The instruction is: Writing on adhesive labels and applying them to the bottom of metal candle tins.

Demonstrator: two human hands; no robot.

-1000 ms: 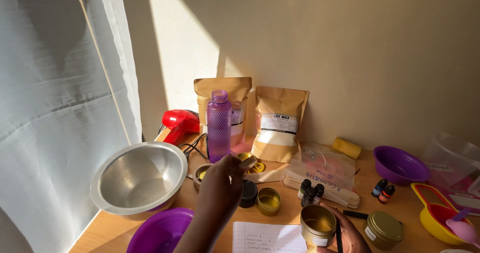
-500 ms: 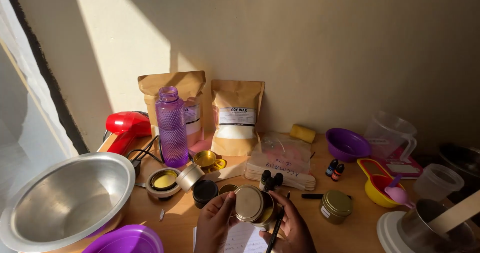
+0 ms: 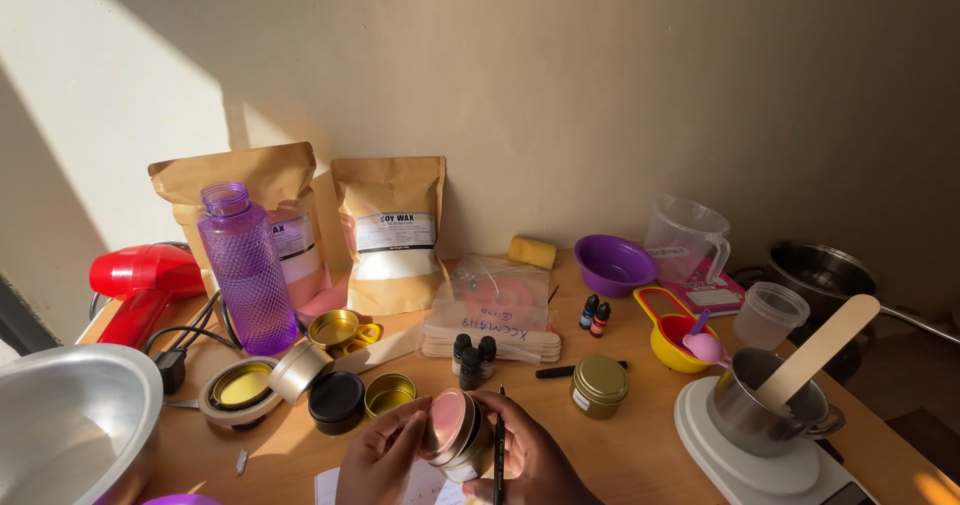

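Holding: both hands are gripping one small gold tin (image 3: 458, 441) at the near edge of the wooden table (image 3: 640, 455); only the head view is available.
Left hand (image 3: 380, 457): fingers are curling round the tin's lid side, pressing the lid onto the tin mouth; a second ago this hand was reaching up toward the lids by the bottle, and half a second ago it was bringing the lid to the tin.
Right hand (image 3: 530, 460): cupping the tin body from the other side while pinning a black pen (image 3: 498, 445) upright between its fingers.
Tin: tilting, lid face showing pinkish, where a second ago it was standing open in the right hand.
Meaning of change: the lid is now sitting on the tin; whether it is seated fully I cannot tell.
Just beyond the hands: an open gold tin (image 3: 389, 393), a black lid (image 3: 336, 399), three dark dropper bottles (image 3: 473, 355).
Right of the hands: a closed gold tin (image 3: 600, 385), a black marker (image 3: 565, 370), and further off a steel pot with a wooden stick (image 3: 775, 405) on a white scale.
Left of the hands: a tape roll (image 3: 240, 393), a purple bottle (image 3: 245, 270), a steel bowl (image 3: 70, 435).
Under the hands: a notepaper sheet (image 3: 330, 487), mostly hidden.
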